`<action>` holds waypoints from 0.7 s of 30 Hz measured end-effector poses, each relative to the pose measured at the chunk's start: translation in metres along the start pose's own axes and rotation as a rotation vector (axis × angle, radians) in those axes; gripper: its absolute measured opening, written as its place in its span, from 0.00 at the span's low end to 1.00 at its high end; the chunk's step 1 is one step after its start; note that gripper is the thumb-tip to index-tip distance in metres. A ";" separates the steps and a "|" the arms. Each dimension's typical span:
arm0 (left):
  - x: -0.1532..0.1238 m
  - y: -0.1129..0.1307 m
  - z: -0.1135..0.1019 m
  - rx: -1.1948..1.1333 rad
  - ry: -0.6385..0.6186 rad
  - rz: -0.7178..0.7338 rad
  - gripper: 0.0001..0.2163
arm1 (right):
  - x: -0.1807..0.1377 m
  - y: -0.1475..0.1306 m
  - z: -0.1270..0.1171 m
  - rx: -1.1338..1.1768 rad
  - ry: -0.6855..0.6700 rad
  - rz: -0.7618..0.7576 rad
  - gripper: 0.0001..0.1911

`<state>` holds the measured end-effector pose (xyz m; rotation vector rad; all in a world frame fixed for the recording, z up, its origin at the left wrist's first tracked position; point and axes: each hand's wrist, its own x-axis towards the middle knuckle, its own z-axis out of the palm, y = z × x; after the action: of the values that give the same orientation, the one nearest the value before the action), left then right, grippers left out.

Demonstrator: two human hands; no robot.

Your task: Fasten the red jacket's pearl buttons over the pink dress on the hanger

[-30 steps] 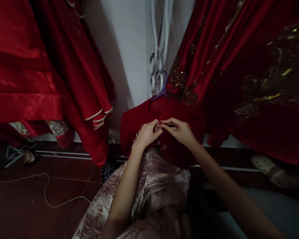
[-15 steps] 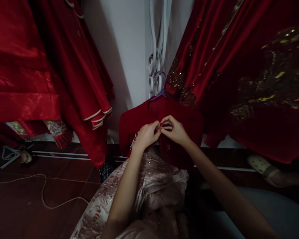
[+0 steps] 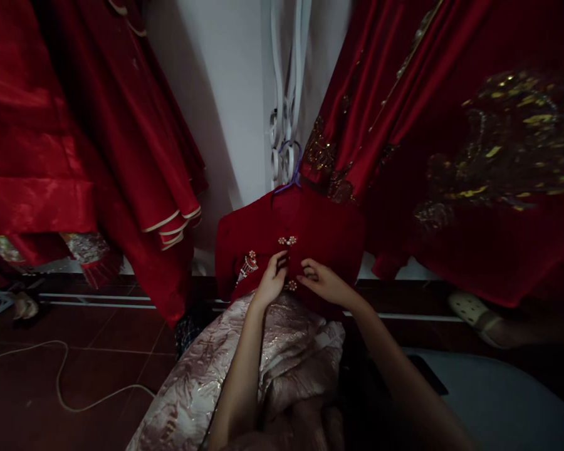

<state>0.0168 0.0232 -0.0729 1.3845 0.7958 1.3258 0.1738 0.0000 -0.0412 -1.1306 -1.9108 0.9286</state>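
A short red jacket [image 3: 329,232] hangs in front of me on a purple hanger [image 3: 292,178]. At its upper front a jewelled clasp [image 3: 287,240] joins the two edges. A second jewelled fastener [image 3: 290,286] shows lower down, partly between my hands. A beaded brooch [image 3: 249,264] with dangling strands is on the jacket's left side. My left hand [image 3: 271,282] is at the front opening, thumb and fingers apart. To the right, my right hand [image 3: 328,283] hovers at the jacket front with loosely bent fingers, apparently holding nothing.
Shiny pale pink fabric [image 3: 244,351] spreads below the jacket. Red garments [image 3: 136,125] hang at left; a gold-sequined red garment [image 3: 404,250] hangs at right. A person's foot in a clog [image 3: 470,311] is at right, near a grey surface [image 3: 493,388]. A cable [image 3: 63,376] crosses the tiled floor.
My hands were pinched together at the upper front opening. Now they have parted and moved lower, and the upper jewelled clasp shows joined. The view has shifted slightly.
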 end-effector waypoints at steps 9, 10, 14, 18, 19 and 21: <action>-0.003 0.012 -0.029 -0.349 -0.022 -0.332 0.29 | -0.002 -0.016 0.002 0.207 -0.058 0.002 0.27; -0.004 0.013 -0.036 -0.318 -0.029 -0.339 0.26 | -0.002 -0.015 0.003 0.184 -0.068 -0.002 0.26; -0.010 0.016 -0.053 -0.182 -0.063 -0.307 0.21 | 0.000 -0.013 0.009 0.147 -0.025 -0.010 0.22; -0.015 0.023 -0.064 -0.063 -0.058 -0.264 0.19 | 0.000 -0.020 0.013 0.062 0.160 -0.020 0.13; -0.016 0.026 -0.067 -0.034 -0.044 -0.252 0.18 | 0.000 -0.023 0.014 0.056 0.182 -0.027 0.13; -0.019 0.035 -0.071 0.009 -0.044 -0.233 0.17 | -0.002 -0.031 0.019 0.068 0.152 -0.039 0.14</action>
<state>-0.0619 0.0115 -0.0547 1.2810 0.9051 1.1089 0.1464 -0.0166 -0.0247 -1.0881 -1.7594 0.8550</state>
